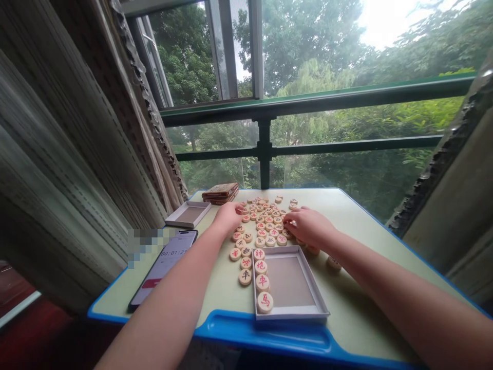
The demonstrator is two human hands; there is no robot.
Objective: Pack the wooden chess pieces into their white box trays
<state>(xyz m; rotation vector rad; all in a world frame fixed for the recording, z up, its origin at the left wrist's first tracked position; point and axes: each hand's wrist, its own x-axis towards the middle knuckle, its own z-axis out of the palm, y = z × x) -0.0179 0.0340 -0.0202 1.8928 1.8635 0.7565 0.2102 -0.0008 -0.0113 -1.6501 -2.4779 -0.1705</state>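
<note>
Many round wooden xiangqi pieces (269,226) with red or black characters lie spread over the table. My left hand (228,218) is at the left edge of the spread, fingertips beside or touching a few pieces; its fingers look loosely bent, partly hidden. Across from it, my right hand (310,225) rests low over the right edge, fingers bent and apart, covering some pieces. I see nothing plainly gripped in either hand. Nearer me sits a shallow open box (296,314), with several red-marked pieces (262,282) in a column along its left wall.
A phone (165,262) showing a running timer lies left, under my left forearm. Behind it are a second shallow box part (188,214) and a brown stacked case (220,192). The table (365,298) has a blue rim and front tray (269,329). Curtains and a window surround it.
</note>
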